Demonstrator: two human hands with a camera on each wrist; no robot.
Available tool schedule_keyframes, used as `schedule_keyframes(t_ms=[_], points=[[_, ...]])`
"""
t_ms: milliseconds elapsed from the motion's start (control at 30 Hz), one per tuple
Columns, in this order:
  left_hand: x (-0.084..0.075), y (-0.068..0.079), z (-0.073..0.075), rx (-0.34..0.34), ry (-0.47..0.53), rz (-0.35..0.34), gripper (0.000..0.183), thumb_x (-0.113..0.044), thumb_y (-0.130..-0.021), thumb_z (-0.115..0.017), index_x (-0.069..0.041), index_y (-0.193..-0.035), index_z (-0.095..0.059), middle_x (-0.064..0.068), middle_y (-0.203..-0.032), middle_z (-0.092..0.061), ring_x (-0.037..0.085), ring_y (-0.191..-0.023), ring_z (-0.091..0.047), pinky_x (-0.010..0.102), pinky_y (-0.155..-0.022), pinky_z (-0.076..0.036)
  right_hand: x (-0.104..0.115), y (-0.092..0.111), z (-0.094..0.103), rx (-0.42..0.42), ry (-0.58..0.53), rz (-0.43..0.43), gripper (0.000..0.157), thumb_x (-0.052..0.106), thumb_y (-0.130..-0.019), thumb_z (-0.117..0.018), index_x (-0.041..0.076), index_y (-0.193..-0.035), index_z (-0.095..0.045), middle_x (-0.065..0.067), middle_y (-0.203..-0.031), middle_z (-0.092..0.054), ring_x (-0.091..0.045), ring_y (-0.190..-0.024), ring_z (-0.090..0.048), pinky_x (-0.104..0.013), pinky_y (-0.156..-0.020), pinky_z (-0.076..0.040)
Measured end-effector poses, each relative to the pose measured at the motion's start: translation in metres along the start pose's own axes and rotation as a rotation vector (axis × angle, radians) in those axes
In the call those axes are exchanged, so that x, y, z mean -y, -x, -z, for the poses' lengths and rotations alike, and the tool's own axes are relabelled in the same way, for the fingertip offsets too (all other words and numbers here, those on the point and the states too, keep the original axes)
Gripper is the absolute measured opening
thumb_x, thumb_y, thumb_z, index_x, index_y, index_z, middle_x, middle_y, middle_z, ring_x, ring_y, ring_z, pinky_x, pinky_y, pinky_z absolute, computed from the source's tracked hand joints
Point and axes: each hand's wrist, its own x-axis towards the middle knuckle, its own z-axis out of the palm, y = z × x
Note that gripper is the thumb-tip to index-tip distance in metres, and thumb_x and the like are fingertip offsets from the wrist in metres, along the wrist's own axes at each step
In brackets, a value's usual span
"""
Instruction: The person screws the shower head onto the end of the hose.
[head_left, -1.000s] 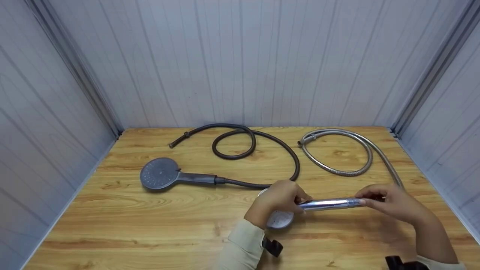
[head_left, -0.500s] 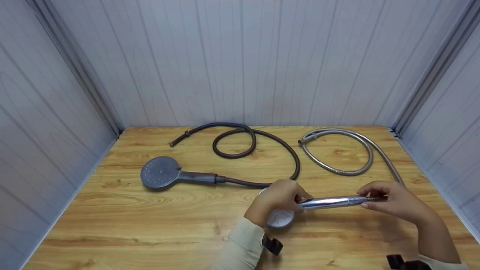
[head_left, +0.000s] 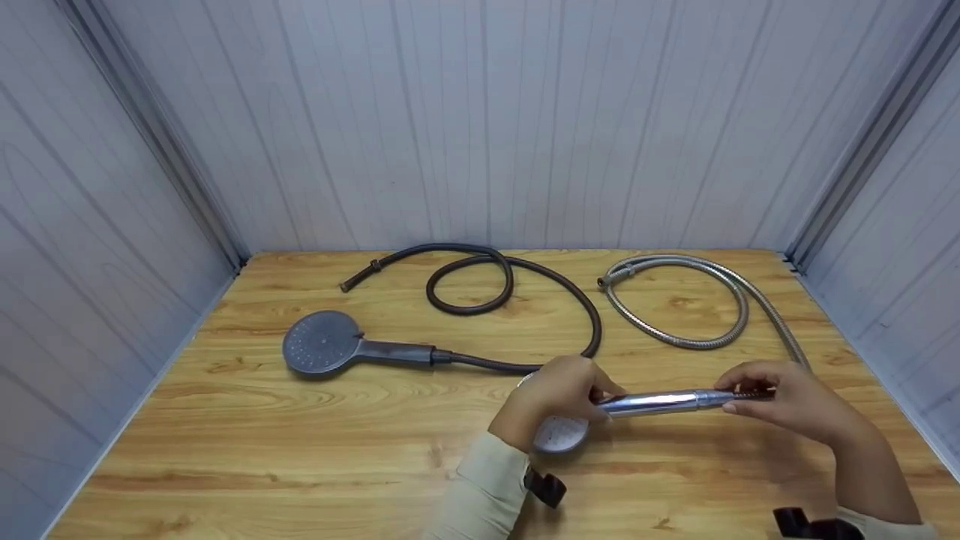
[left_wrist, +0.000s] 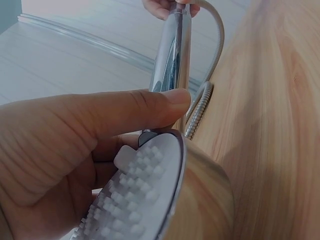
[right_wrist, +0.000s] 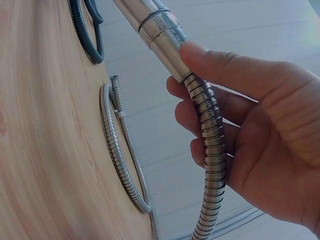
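Note:
My left hand [head_left: 559, 390] grips the chrome shower head [head_left: 649, 404] at its neck, thumb laid across the handle base. In the left wrist view, its nubbed white spray face [left_wrist: 135, 200] sits below that thumb. At the handle's far end, my right hand [head_left: 787, 401] pinches the metal connector [right_wrist: 169, 54] of a silver shower hose [right_wrist: 212, 155] between thumb and fingertips. The connector meets the handle in line. From there the ribbed hose runs down past the curled fingers. The head's upper rim is partly hidden behind my left hand.
A dark grey shower head [head_left: 322, 343] lies at the left, joined to a looped black hose [head_left: 592, 315]. The silver hose's coil and free end [head_left: 602, 283] lie back right on the wooden table [head_left: 300, 465]. White panel walls [head_left: 480, 127] enclose three sides.
My right fingers have loosened and shifted a little right along the connector, so its tip and some hose now show. The left hand and shower head stay nearly in place.

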Motion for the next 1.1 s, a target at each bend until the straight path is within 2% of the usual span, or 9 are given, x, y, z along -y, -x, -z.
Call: schedule_keyframes(t_ms=[567,1100], points=[[0.0003,-0.0003,0.0005,0.001,-0.038,-0.023,0.037,-0.018,-0.079,-0.082,-0.021,-0.115,-0.074,-0.011,-0.065,-0.053,0.001,-0.058,-0.041,0.015,-0.053,-0.033,0.0008,-0.0005,0.0005,0.026,-0.016,0.002,0.014,0.012,-0.092,-0.068,0.01,-0.105,-0.072,-0.002,-0.096,-0.071,-0.012,-0.078,-0.062,-0.028,-0.064,-0.052],[-0.0007,0.0005,0.0015,-0.001,-0.032,-0.004,0.038,-0.017,-0.078,-0.083,-0.023,-0.115,-0.074,-0.011,-0.067,-0.054,0.002,-0.06,-0.042,0.015,-0.054,-0.035,0.0013,-0.0021,0.0025,0.074,-0.041,-0.033,0.017,0.014,-0.095,-0.063,0.006,-0.108,-0.072,-0.002,-0.093,-0.07,-0.012,-0.078,-0.064,-0.03,-0.063,-0.053]])
